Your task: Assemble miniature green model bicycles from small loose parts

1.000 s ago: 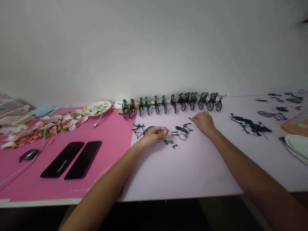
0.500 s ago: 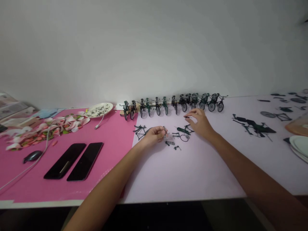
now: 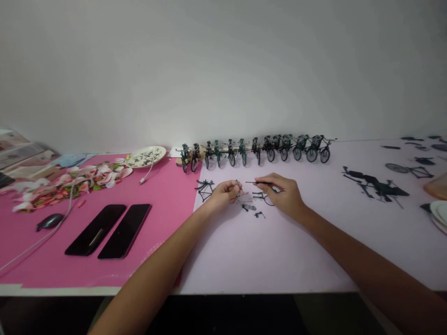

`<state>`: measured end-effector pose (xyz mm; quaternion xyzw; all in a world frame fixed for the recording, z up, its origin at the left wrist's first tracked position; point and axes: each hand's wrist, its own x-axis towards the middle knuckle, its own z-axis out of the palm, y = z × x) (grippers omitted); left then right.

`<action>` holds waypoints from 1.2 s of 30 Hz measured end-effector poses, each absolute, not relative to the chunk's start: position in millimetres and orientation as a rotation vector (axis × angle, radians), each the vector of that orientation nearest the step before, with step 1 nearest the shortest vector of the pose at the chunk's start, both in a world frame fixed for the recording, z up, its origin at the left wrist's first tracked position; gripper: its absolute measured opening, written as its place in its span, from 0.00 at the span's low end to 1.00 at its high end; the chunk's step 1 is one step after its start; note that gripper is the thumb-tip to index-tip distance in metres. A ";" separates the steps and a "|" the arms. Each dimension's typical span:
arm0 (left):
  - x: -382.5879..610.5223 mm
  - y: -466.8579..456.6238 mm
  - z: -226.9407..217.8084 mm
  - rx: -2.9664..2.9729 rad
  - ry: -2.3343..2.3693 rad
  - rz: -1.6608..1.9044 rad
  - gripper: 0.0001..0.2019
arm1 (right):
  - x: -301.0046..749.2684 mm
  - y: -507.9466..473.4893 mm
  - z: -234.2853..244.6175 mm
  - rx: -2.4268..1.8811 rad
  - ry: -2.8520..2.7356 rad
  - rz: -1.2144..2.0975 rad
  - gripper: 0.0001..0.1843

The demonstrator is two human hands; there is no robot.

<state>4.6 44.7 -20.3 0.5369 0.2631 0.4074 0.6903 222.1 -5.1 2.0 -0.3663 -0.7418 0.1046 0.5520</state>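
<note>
My left hand (image 3: 225, 193) is closed in a pinch around a small dark model bicycle part (image 3: 239, 187), mostly hidden by the fingers. Facing it, my right hand (image 3: 283, 193) grips a small screwdriver (image 3: 252, 182), whose thin silver shaft points left at that part without visibly touching it. Below and between the hands lie loose bicycle pieces: a grey-green strip (image 3: 249, 207), a small dark crank-like piece (image 3: 260, 214) and a thin ring (image 3: 268, 200) partly covered by my right hand. A dark model frame (image 3: 205, 189) rests just left of my left hand.
Several assembled model bicycles (image 3: 243, 152) stand in a row along the wall. At left are two phones (image 3: 125, 231), a mouse (image 3: 50, 222), a cable, artificial petals (image 3: 66, 186) and a plate of small parts (image 3: 153, 150). More dark bicycle parts (image 3: 375, 184) lie at right.
My right hand has come left and down, bringing the screwdriver's tip close to the part in my left hand. The left hand has stayed nearly still, and the view has shifted slightly.
</note>
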 end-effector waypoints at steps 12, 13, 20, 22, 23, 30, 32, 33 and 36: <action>3.5 41.2 -15.9 1.210 0.598 0.887 0.31 | 223.8 -0.5 -4.7 -0.873 -1.896 0.093 0.08; 3.3 41.0 -15.5 1.215 0.599 0.886 0.31 | 224.0 -0.4 -4.6 -0.871 -1.900 0.089 0.08; 2.2 41.2 -15.2 1.232 0.606 0.886 0.30 | 224.9 1.4 -6.0 -0.863 -1.930 0.085 0.08; 2.1 41.3 -15.9 1.228 0.607 0.892 0.29 | 224.4 1.6 -6.3 -0.860 -1.925 0.088 0.08; 2.1 41.3 -16.3 1.224 0.608 0.895 0.29 | 224.0 1.4 -6.3 -0.861 -1.924 0.093 0.08; 1.8 41.2 -16.9 1.220 0.607 0.896 0.29 | 224.4 -0.7 -5.8 -0.943 -1.937 0.132 0.12; 2.0 41.3 -16.6 1.228 0.602 0.886 0.30 | 224.6 -1.1 -5.9 -0.988 -1.931 0.152 0.13; 2.1 41.3 -16.4 1.232 0.600 0.880 0.30 | 224.5 -1.5 -5.8 -1.012 -1.927 0.173 0.14; 3.3 40.0 -16.1 1.245 0.602 0.867 0.30 | 223.3 -3.8 -5.0 -1.082 -1.920 0.286 0.17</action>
